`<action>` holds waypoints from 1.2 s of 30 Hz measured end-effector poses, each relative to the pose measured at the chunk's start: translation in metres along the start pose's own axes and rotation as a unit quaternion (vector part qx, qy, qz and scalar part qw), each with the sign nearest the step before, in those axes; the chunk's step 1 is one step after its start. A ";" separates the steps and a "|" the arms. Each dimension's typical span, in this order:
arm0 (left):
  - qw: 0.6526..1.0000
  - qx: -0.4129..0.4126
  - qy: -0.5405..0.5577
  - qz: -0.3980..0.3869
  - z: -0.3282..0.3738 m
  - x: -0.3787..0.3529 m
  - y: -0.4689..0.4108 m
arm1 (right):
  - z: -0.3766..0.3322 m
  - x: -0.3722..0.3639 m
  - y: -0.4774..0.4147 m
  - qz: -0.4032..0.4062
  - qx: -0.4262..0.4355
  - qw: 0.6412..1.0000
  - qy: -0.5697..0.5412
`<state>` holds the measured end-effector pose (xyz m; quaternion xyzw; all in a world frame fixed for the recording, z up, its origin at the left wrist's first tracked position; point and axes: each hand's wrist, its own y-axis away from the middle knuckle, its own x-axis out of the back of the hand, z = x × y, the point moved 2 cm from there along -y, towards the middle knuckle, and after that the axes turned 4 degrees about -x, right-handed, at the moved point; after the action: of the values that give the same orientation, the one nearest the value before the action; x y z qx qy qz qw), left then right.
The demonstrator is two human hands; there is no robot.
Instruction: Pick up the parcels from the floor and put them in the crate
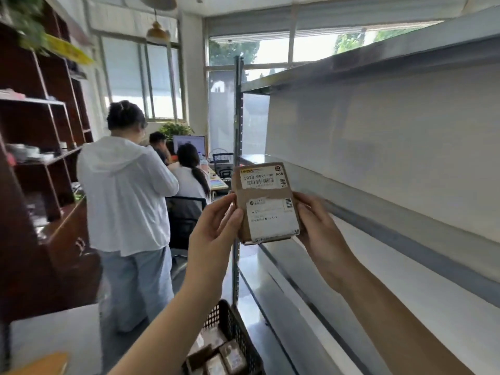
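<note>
Head view: the person holds a brown cardboard parcel (266,204) up in the air with both hands, its two white labels facing the camera. The left hand (216,226) pinches its left edge, thumb on the front and fingers curled behind. The right hand (319,228) grips the right edge the same way, so both sets of fingers are clamped on the box.

A grey metal shelf unit (378,185) fills the right side, its front edges running away from the camera, and the parcel sits just in front of the unit's upright post (237,131). A dark wooden bookcase (40,158) lines the left wall, leaving an aisle of floor between the two.

Low in that aisle, beside the shelf's foot and under the left forearm, stands a black mesh crate (235,328). A standing person in a white hoodie (127,190) blocks the aisle further on, with an office chair (186,215) just behind. A white table corner (54,336) juts in at lower left.

Counted: one parcel in hand, at least three parcels in the crate (232,357), three people in all – two seated at a desk (216,182) – and two hanging lamps (158,31)
</note>
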<state>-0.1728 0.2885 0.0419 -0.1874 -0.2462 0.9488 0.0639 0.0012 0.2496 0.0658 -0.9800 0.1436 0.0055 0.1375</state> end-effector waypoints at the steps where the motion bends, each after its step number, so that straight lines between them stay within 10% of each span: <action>1: 1.000 -0.002 -0.007 0.010 -0.004 0.012 -0.008 | 0.005 -0.013 -0.010 -0.010 -0.003 1.000 0.004; 20: 0.991 0.103 -0.062 0.054 -0.147 0.192 -0.121 | 0.183 -0.160 -0.161 -0.042 -0.125 0.991 0.011; 36: 0.947 0.268 -0.139 0.108 -0.334 0.186 -0.197 | 0.362 -0.136 -0.308 -0.068 -0.220 0.973 0.017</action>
<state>-0.2097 0.6475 -0.1917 -0.0549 0.0320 0.9977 -0.0256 -0.0315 0.6694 -0.1937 -0.9937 0.0738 0.0107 -0.0836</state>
